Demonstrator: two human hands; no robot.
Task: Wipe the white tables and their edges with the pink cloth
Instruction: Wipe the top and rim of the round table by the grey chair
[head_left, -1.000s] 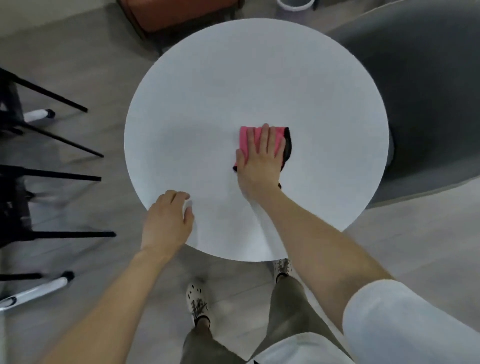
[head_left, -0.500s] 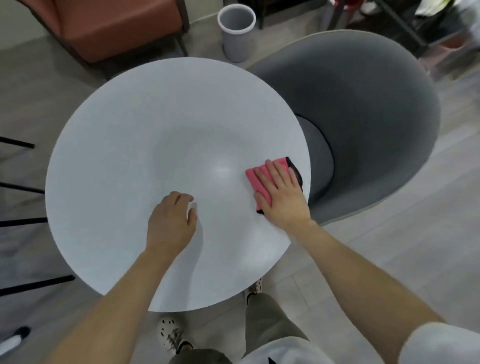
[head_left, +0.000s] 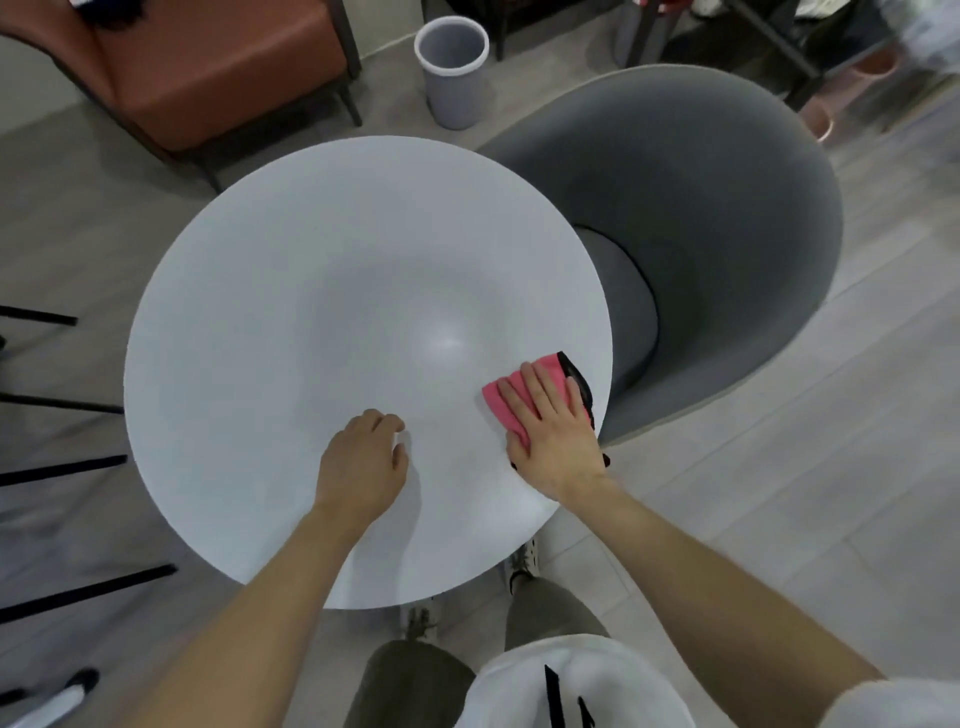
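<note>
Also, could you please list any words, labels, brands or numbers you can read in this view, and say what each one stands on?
No text can be read anywhere in this view.
The white table, the pink cloth and the grey bin: no writing shows on them.
The white top: it bears black marks, but too little of them shows to read as letters.

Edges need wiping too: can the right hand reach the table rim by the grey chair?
Probably yes: the right hand presses the pink cloth flat close to that rim of the white table, with nothing lying between.
</note>
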